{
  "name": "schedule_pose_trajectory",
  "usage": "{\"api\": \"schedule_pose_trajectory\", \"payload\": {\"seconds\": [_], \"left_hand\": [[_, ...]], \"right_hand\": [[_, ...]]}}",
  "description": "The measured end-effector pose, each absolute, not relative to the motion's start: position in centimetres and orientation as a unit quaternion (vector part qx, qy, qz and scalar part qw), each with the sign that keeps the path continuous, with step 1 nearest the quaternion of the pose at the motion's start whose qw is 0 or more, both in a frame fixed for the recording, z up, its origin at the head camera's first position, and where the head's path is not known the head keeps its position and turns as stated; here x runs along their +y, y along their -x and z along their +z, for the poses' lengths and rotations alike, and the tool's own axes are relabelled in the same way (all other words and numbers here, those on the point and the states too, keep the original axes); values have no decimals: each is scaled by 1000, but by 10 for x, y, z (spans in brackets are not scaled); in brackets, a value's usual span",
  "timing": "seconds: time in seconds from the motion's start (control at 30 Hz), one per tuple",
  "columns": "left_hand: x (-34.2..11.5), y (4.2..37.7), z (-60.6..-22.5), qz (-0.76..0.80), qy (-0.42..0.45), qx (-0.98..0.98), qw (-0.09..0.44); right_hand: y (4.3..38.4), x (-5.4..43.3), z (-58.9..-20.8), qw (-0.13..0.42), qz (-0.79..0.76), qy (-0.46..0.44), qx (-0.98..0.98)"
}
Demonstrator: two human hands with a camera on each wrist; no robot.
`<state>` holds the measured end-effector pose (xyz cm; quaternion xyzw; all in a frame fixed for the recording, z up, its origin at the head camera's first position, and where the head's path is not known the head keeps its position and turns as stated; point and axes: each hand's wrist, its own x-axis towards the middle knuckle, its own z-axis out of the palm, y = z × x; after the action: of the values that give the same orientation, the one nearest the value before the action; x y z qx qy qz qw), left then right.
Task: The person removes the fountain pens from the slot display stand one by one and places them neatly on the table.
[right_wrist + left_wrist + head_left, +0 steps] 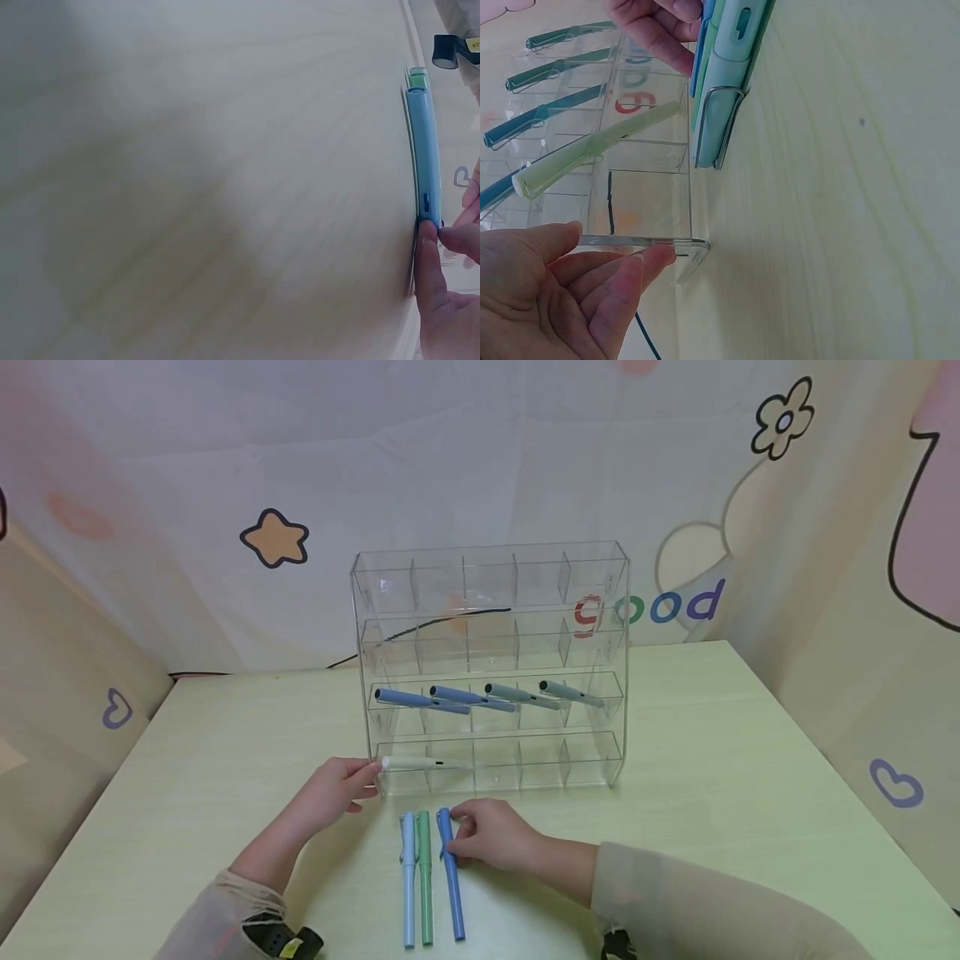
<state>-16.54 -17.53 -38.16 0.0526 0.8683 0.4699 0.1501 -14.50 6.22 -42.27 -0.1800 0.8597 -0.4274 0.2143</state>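
Note:
A clear acrylic pen rack [495, 752] stands on the table. My left hand [341, 793] holds its lower left side edge between thumb and fingers, as the left wrist view [585, 292] shows. Beside that hand a white pen [408, 763] lies slanted in the bottom tier. One tier up lie two blue pens [420, 700] and two grey-green pens [517, 696]. In front of the rack, my right hand [498, 835] pinches the upper part of a dark blue pen [453, 893] lying on the table. To its left are a green pen [425, 877] and a light blue pen [408, 881].
The two upper tiers [491, 643] of the rack hold no pens. A patterned cloth [480, 468] hangs behind and at both sides of the pale wooden table [712, 760]. Each wrist wears a black strap [281, 937].

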Motion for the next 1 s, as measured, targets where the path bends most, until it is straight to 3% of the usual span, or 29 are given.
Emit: {"api": "schedule_pose_trajectory", "payload": {"seconds": [1.0], "left_hand": [[-177, 166, -383, 475, -56, 864, 155]], "right_hand": [[141, 54, -421, 216, -438, 176, 855]]}}
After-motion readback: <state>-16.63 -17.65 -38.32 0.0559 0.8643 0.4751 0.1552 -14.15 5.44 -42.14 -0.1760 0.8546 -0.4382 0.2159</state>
